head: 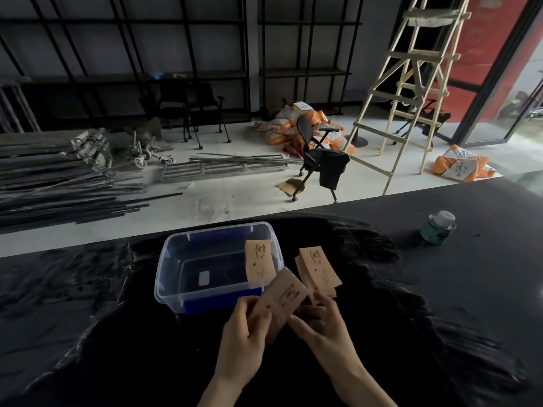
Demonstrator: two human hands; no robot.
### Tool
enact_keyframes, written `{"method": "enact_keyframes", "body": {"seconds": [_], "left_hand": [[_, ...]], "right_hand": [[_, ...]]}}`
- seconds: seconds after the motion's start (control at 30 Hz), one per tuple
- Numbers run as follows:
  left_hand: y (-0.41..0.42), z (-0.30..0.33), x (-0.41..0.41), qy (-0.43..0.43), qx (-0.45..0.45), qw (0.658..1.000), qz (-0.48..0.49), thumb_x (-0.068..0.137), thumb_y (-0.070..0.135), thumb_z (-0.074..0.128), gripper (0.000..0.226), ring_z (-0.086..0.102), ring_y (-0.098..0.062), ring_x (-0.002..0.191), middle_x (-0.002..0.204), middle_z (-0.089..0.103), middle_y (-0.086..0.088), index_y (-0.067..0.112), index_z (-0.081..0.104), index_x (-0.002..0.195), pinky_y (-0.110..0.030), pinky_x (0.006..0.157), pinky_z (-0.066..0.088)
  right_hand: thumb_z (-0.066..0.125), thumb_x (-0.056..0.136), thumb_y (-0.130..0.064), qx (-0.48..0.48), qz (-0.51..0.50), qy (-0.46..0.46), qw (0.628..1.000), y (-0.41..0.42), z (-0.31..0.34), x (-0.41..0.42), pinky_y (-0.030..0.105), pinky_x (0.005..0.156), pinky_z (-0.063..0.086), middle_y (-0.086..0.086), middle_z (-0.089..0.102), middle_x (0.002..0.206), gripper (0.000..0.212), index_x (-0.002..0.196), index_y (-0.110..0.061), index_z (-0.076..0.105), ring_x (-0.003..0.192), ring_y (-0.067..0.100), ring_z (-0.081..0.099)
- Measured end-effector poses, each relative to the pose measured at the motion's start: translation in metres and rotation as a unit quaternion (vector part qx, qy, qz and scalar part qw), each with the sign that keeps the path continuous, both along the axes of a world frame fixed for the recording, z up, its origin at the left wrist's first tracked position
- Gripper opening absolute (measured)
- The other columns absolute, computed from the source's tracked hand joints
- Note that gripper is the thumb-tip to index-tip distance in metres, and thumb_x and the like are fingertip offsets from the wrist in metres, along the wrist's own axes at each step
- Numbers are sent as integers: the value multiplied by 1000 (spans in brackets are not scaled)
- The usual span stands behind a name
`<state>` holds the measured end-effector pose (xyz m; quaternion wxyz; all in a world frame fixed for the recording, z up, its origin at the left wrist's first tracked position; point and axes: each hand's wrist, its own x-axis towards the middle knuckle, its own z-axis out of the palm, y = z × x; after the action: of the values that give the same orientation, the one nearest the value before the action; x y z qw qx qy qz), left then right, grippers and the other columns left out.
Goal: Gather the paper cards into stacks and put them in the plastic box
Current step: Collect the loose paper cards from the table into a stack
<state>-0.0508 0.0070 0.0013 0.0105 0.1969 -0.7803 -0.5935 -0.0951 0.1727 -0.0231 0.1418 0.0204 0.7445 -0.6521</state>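
A clear plastic box [176, 254] with blue handles stands on the black table just beyond my hands. One tan paper card [260, 262] leans inside it against the right wall. A loose pile of tan cards [318, 270] lies on the table right of the box. My left hand [245, 336] and my right hand [320, 324] together hold a small stack of cards [283, 298] in front of the box's near right corner. The left hand's fingers pinch the stack's lower end. The right hand's fingers touch its right edge.
A green tin with a white lid [438, 227] stands at the table's far right. Beyond the table edge are a black chair [320, 157], a wooden ladder [411, 83], orange sacks [291, 121] and metal bars [58, 183] on the floor.
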Motion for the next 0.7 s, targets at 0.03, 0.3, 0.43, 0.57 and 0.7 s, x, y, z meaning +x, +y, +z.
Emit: {"method": "enact_keyframes", "body": {"seconds": [0.03,0.3,0.43,0.57,0.7], "left_hand": [[10,2,-4,-12,53,998,20,99,24,63,14,69,-6,102,115,71,6,32,59,111,-26,84,58],[62,21,-59,-47,51,998,3,95,41,66,27,68,-15,104,116,71,1,25,65,117,-30,85,59],[77,22,-103,-83,-47,995,3,95,43,64,35,69,-21,108,117,72,-3,21,65,121,-41,95,60],[85,10,-134,-136,-120,983,14,92,42,59,37,70,-24,104,117,70,-7,18,63,120,-43,95,59],[96,4,-144,-174,-157,971,36,90,38,63,42,60,-33,120,128,57,-15,14,51,123,-41,97,50]], "right_hand": [[88,78,-21,-60,-1,-35,998,1,3,0,40,82,63,11,76,112,53,124,-20,61,96,23,76],[69,93,1,-51,-87,3,995,31,23,-42,48,82,64,8,82,95,27,112,-18,74,87,25,78],[67,92,-13,144,-44,88,985,40,21,-96,45,78,62,-2,79,93,19,103,-24,77,84,18,75],[65,86,-23,291,-12,96,952,36,16,-136,36,71,57,-2,76,94,11,90,-23,75,86,20,69],[56,84,-27,363,45,41,930,30,3,-152,34,90,52,6,68,119,34,112,-25,76,111,30,60]]}}
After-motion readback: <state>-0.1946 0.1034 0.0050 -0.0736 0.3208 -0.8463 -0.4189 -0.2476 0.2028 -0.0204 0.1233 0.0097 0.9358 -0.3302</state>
